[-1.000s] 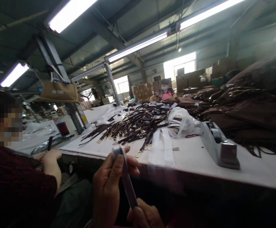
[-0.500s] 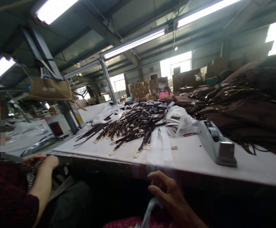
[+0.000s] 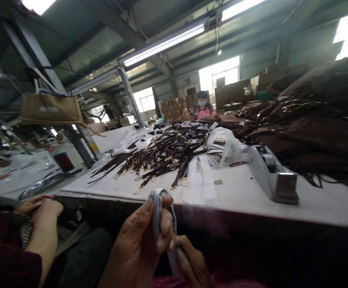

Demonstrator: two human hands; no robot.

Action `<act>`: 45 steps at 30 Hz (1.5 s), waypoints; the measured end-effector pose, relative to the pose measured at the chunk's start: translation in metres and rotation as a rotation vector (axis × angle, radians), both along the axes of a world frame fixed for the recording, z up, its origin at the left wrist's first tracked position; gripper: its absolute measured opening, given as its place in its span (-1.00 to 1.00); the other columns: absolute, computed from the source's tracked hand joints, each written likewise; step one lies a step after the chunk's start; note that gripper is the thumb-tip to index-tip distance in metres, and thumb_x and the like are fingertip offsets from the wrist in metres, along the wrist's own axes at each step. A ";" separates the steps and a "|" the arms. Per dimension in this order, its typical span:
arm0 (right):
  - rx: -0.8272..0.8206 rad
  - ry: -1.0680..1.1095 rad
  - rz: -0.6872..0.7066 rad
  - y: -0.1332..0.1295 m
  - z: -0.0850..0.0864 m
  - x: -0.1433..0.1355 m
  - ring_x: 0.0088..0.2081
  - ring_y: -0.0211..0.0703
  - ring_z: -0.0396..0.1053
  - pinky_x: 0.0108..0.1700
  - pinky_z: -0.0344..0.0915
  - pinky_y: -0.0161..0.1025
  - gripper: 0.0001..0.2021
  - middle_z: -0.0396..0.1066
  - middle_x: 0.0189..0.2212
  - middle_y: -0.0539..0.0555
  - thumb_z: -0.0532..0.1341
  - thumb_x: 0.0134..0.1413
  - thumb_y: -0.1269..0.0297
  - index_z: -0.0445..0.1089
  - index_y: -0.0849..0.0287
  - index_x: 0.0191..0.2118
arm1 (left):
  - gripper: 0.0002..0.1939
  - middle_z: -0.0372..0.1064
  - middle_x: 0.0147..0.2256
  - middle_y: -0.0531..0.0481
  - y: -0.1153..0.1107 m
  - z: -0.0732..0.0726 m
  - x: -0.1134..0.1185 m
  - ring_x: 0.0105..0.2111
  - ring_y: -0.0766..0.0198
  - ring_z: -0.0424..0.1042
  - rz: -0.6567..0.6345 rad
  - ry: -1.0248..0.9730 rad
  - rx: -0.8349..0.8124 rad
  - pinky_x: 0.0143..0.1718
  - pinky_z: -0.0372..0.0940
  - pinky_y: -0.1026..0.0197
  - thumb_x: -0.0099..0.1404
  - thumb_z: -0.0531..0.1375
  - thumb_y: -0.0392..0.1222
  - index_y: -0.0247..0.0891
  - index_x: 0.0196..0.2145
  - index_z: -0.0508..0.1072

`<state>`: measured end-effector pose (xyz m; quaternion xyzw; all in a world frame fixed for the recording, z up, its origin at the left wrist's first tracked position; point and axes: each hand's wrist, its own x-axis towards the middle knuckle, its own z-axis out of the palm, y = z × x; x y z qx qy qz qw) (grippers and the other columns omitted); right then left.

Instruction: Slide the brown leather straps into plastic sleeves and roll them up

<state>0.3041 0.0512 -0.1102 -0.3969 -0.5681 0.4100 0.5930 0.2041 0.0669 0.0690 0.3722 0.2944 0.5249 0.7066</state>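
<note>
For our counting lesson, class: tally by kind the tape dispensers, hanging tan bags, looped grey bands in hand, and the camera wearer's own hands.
Tape dispenser: 1
Hanging tan bag: 1
Looped grey band: 1
Wearer's hands, left hand and right hand: 2
Total: 5

A pale grey, creased strip (image 3: 156, 214) with a slight sheen bends here into a narrow upright loop, pinched in the left hand (image 3: 139, 236), its tail running down into the right hand (image 3: 192, 260)
</note>
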 end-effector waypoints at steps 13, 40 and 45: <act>-0.050 -0.004 0.353 -0.003 0.008 -0.002 -0.45 -0.21 0.24 -0.39 0.20 -0.30 -0.40 0.30 -0.51 0.01 0.02 0.34 -0.30 0.58 0.11 -0.19 | -0.70 0.51 -0.36 -0.01 0.054 0.003 -0.007 -0.46 0.33 0.42 0.571 0.479 0.678 -0.36 0.33 0.33 0.44 0.22 0.01 -0.29 -0.11 0.54; 0.025 0.058 -0.001 0.027 0.017 0.001 -0.45 -0.23 0.23 -0.37 0.21 -0.28 -0.56 0.30 -0.48 -0.01 0.06 0.43 -0.09 0.47 0.17 -0.22 | -0.64 0.41 -0.47 -0.01 0.015 0.004 0.010 -0.55 0.40 0.33 -0.055 0.075 0.139 -0.46 0.36 0.36 0.49 0.15 -0.03 -0.41 -0.16 0.58; -0.323 0.397 0.462 0.019 0.019 0.015 -0.58 -0.38 0.16 -0.55 0.12 -0.39 -0.60 0.36 -0.45 -0.04 0.24 0.32 -0.08 0.44 0.21 -0.08 | -0.68 0.56 -0.23 -0.11 0.035 -0.014 0.008 -0.35 0.23 0.55 0.113 0.350 0.447 -0.29 0.45 0.25 0.46 0.19 -0.01 -0.32 -0.03 0.52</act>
